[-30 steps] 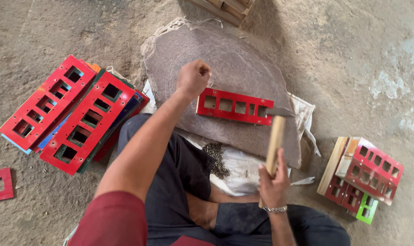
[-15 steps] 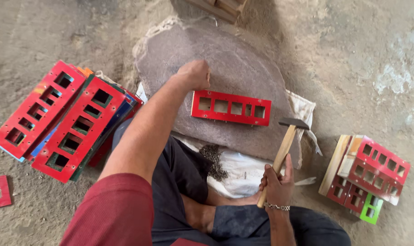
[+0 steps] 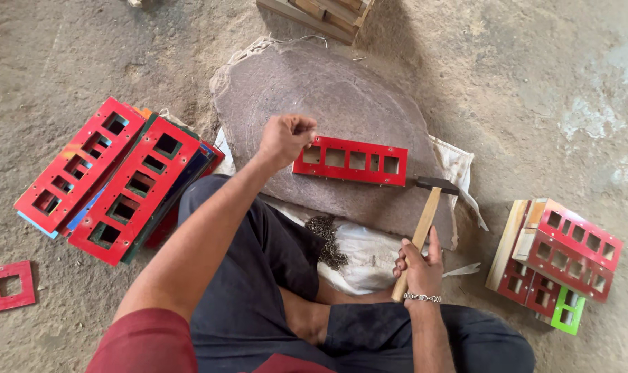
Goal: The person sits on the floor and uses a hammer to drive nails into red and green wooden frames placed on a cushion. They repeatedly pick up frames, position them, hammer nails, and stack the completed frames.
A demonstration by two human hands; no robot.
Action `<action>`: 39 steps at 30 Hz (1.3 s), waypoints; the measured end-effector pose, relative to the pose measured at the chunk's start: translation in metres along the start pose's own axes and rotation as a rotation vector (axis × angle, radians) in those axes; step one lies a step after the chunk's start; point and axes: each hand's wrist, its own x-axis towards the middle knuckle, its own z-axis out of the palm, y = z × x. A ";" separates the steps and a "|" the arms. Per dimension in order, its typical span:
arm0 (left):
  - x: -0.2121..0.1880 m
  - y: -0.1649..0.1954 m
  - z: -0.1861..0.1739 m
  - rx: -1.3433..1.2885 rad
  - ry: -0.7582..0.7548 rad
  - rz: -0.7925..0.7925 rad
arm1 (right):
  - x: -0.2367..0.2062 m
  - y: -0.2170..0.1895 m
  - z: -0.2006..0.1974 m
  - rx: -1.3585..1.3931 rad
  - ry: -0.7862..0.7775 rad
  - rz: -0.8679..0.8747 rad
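A red frame with several square openings (image 3: 352, 161) lies on a flat brown stone slab (image 3: 327, 90). My left hand (image 3: 285, 138) is closed in a fist at the frame's left end, its fingers pinched near the corner; what it pinches is too small to tell. My right hand (image 3: 419, 266) grips the wooden handle of a hammer (image 3: 428, 211), whose dark head rests low at the slab's right edge, just right of the frame. A small heap of dark nails (image 3: 327, 238) sits on white cloth between my knees.
A stack of red and coloured frames (image 3: 113, 179) lies on the ground at left. One small red piece (image 3: 6, 287) is at far left. Assembled red and green box frames (image 3: 559, 262) stand at right. Wooden pieces (image 3: 321, 8) lie beyond the slab.
The hammer came down from an upright raised pose to rest low beside the slab's right edge. My left hand stayed at the frame's left end.
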 end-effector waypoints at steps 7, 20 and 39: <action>-0.010 -0.007 0.012 0.396 0.178 0.266 | 0.004 0.004 -0.002 0.057 -0.020 0.025; -0.021 -0.008 0.019 0.494 0.158 0.283 | -0.008 0.007 0.007 -0.213 0.063 -0.173; -0.023 -0.017 0.026 0.373 0.239 0.456 | -0.032 -0.015 0.083 -0.821 -0.216 -0.786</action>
